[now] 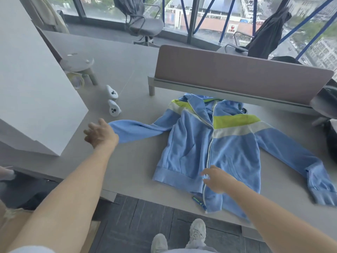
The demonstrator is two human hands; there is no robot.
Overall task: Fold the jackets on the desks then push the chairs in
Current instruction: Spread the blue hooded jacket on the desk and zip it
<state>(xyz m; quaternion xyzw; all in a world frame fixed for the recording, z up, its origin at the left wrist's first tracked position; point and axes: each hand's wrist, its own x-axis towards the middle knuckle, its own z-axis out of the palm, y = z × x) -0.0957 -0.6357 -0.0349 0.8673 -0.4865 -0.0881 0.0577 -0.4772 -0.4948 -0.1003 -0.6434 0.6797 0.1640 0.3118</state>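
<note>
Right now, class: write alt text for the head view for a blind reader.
A zipped blue jacket lies flat on a desk, sleeves spread. The left hand is over one sleeve's end; the right hand over the zip near the hem.

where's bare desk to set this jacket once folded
Bare desk lies between the white box and the jacket hem, and between the controllers and the divider. Crowded at right: sleeve and black bag.
</note>
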